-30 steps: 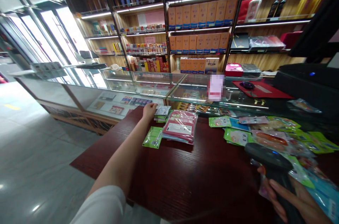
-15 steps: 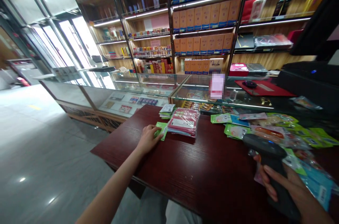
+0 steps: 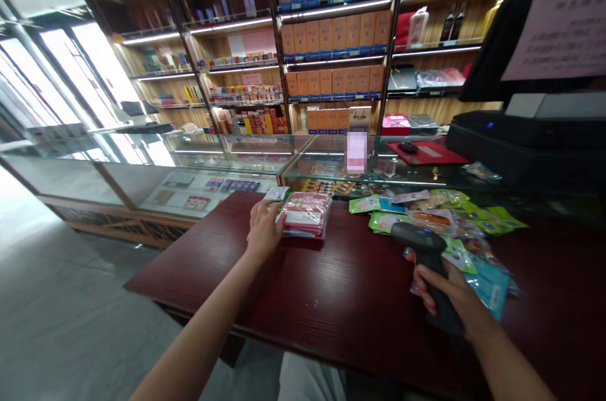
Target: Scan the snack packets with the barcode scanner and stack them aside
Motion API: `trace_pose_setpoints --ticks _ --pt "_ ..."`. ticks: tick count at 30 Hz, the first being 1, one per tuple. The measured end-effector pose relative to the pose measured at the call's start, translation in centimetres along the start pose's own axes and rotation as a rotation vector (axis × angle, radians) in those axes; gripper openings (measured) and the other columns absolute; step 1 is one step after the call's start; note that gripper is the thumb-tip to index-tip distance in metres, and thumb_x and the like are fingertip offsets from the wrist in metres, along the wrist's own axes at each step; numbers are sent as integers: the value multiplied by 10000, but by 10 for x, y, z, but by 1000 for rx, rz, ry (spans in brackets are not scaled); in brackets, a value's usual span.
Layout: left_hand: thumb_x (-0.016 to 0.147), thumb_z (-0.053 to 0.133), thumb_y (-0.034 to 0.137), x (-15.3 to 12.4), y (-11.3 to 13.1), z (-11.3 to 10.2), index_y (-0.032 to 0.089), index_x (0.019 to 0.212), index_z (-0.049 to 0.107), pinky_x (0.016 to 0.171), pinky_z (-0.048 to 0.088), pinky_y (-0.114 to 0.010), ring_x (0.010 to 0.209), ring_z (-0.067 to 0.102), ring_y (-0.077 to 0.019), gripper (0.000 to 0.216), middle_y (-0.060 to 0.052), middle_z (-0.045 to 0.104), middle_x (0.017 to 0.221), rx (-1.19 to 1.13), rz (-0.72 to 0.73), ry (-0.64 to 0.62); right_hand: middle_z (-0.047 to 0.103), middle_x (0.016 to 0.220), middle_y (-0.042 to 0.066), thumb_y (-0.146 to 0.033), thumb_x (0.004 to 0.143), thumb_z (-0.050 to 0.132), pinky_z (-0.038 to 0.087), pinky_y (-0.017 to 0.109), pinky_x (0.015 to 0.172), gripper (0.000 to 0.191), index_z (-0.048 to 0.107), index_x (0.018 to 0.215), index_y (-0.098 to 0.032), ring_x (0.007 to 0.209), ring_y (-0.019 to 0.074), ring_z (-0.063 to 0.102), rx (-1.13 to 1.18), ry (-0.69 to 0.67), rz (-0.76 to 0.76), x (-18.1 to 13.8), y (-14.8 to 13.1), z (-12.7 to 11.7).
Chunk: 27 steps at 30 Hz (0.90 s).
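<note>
My left hand is at the left side of a stack of red packets in clear wrap, with its fingers bent and close together. A strip of green packet shows at its fingertips; most of it is hidden by the hand. Behind the fingers lie small green and white packets. My right hand is closed round the handle of a black barcode scanner, which has a small blue light on top. The scanner's head points left, above the near edge of a spread of snack packets.
The dark red wooden table butts against a glass display counter. On that counter stand a mouse on a red mat and black checkout equipment at the right. Shelves of boxes line the back wall.
My left hand has moved away from me along the table with the green packet, up to the small packets beside the red stack. My view has swung right; the scanner stays in my right hand.
</note>
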<state>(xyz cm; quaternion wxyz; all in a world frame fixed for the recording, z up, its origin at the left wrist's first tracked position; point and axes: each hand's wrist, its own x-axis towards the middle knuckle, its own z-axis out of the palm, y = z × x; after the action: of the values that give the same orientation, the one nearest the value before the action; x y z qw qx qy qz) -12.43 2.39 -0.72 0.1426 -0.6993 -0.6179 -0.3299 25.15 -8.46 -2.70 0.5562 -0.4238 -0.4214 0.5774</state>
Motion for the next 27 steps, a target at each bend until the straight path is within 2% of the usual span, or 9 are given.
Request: trace_pose_setpoints --ticks 2,5,8,12,16,19,23,27 --pt "897 461 325 8 34 1 246 1216 590 1108 276 -472 1284 370 -294 353 -119 496 1278 -16 67 44 551 569 -57 -461 705 779 367 174 292 439 583 987 -188 337 72 452 1 -9 -2 1 -1 -1" --pt "906 452 297 17 83 16 225 1237 565 1125 259 -452 1311 344 -280 357 -123 472 1302 -80 193 24 551 575 -60 -454 717 772 368 171 286 438 579 1003 -184 337 67 449 26 -14 -14 2 -1 -3" --pt "891 491 287 25 123 47 230 1219 566 1121 268 -448 1292 371 -275 342 -115 480 1293 -133 291 -94 552 569 -60 -462 714 772 375 177 284 443 580 999 -181 342 73 449 36 -8 -15 3 -1 -5" --pt "835 559 232 38 158 98 167 1157 595 1049 360 -414 1207 459 -285 330 -142 525 1236 -112 269 -278 549 572 -62 -479 694 779 371 174 292 459 579 984 -185 345 70 447 47 -7 -2 3 -3 -4" --pt "806 614 225 55 172 136 120 1113 604 982 415 -393 1118 549 -282 325 -172 599 1158 -106 104 -411 538 576 -62 -472 691 778 372 175 300 472 585 1004 -176 354 71 452 62 -22 15 2 -7 -4" --pt "795 653 253 63 175 149 118 1042 649 946 437 -384 1071 601 -298 281 -197 653 1086 -134 17 -500 540 574 -62 -464 700 773 376 176 300 460 577 1006 -181 352 73 453 64 -29 20 1 -8 -4" --pt "863 551 207 63 173 151 104 939 707 907 458 -387 990 653 -306 202 -229 689 973 -135 -53 -557 542 579 -63 -442 714 767 376 174 299 442 557 1012 -193 356 77 462 78 -48 28 0 -9 -4" --pt "879 460 113 53 165 137 110 1011 703 931 450 -388 1009 654 -289 276 -226 685 1024 -139 -38 -522 527 574 -66 -481 696 766 362 177 289 478 564 1023 -197 352 79 461 44 -44 31 -1 -7 -3"
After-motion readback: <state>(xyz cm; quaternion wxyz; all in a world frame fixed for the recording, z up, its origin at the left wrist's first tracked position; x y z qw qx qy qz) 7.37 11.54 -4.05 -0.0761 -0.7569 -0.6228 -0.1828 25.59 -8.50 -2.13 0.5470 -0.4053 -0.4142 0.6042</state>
